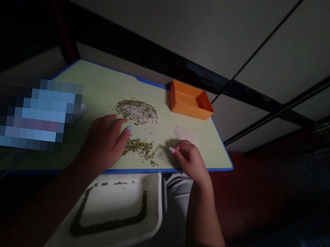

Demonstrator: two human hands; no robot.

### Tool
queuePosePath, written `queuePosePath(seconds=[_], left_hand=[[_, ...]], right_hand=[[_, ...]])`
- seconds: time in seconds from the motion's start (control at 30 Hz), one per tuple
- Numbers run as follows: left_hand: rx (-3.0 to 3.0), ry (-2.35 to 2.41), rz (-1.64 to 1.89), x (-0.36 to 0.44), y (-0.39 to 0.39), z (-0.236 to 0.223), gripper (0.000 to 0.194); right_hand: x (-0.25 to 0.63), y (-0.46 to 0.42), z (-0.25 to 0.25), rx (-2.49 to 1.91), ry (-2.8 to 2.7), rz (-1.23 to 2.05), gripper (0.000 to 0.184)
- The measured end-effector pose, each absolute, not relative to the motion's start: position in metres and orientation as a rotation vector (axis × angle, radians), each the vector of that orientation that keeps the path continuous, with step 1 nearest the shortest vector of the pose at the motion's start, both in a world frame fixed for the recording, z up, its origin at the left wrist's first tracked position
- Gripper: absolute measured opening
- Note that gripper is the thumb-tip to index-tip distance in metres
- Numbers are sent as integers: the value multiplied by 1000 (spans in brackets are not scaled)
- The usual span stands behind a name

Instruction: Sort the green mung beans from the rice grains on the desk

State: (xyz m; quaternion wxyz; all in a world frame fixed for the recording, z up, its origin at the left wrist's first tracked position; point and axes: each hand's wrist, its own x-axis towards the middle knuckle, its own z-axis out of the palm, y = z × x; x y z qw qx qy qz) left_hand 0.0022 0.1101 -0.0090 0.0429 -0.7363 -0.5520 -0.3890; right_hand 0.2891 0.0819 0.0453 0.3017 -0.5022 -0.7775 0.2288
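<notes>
My left hand point(105, 142) hovers over or rests on the board between two piles, its fingers apart and slightly bent. Just beyond its fingertips lies a mixed pile of small green beans and white grains point(138, 111). Beside its thumb is a smaller heap of green beans point(140, 147), partly hidden by the hand. My right hand point(190, 158) is closed in a pinch right of that heap; whatever is between its fingertips is too small to make out. Past its knuckles lies a patch of white grains point(185, 134), which look like rice.
An orange box point(192, 100) stands at the table's far right corner. Below the front edge of the blue-rimmed table point(98, 77), a white basin point(156, 214) holds green beans along its inner edges. A blurred-out bright object point(39, 116) is at left. Cabinet panels rise behind.
</notes>
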Motion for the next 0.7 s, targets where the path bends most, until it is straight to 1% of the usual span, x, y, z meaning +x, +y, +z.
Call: queuePosePath(seconds=[0.13, 0.2, 0.3, 0.4, 0.53, 0.7], left_hand=[[-2278, -1665, -1178, 2, 110, -6, 53], [-2280, -1664, -1176, 1, 110, -6, 50], [-2284, -1664, -1183, 0, 110, -6, 47], [-2285, -1670, -1205, 0, 109, -6, 46], [-2273, -1664, -1207, 0, 110, -7, 46], [-2260, -1642, -1223, -1, 112, -9, 43]], right_hand=[[286, 73, 39, -1354, -1872, 406, 35], [282, 67, 34, -1349, -1712, 393, 37], [278, 58, 26, -1364, -1517, 558, 37], [272, 48, 20, -1360, -1443, 729, 36], [264, 34, 11, -1337, -1321, 720, 36], [260, 25, 0, -1355, -1278, 717, 31]])
